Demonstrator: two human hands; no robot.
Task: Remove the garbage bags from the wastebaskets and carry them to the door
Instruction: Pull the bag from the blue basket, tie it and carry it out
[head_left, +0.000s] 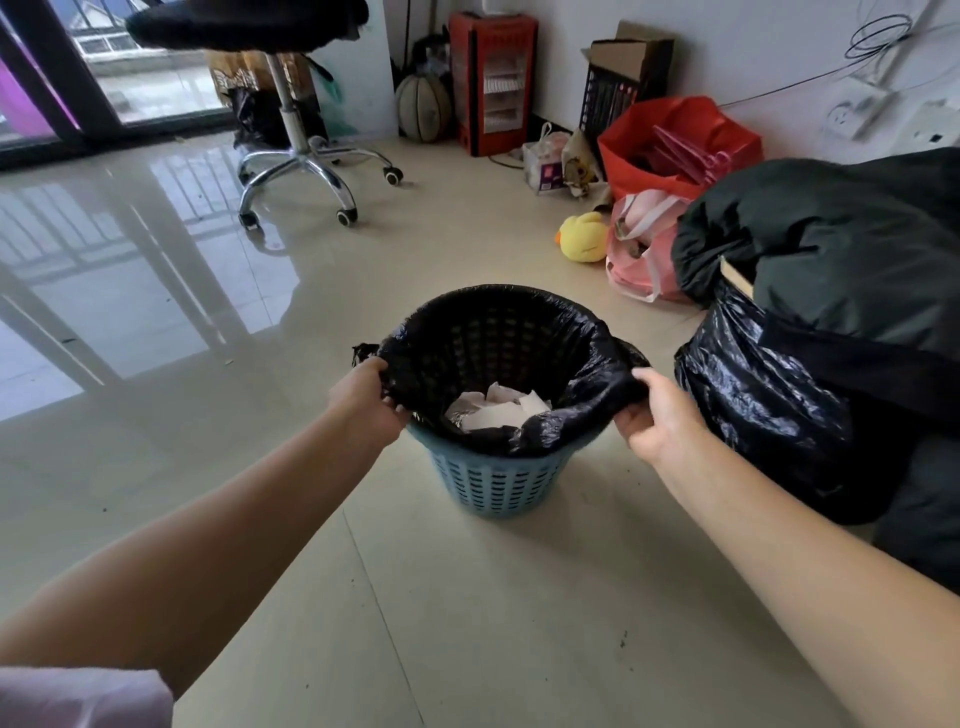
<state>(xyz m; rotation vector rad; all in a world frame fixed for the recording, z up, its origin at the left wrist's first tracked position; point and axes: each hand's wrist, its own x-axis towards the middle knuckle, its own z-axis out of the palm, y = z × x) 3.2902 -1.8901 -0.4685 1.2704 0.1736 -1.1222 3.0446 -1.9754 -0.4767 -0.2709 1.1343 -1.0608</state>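
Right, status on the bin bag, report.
Left hand and right hand grip black bag at opposite edges. Bag in blue wastebasket, paper inside. Big black sack close on the right.

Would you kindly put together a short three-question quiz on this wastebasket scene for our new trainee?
1. True or false: the black garbage bag has already been lifted clear of the blue wastebasket.
2. What does the left hand grip?
A. the basket's wall
B. the bag's edge
C. the yellow plush duck
3. Fill in: inside the bag lie pieces of white ____.

Key
1. False: it still lines the basket.
2. B; the right hand grips the opposite edge.
3. Paper.
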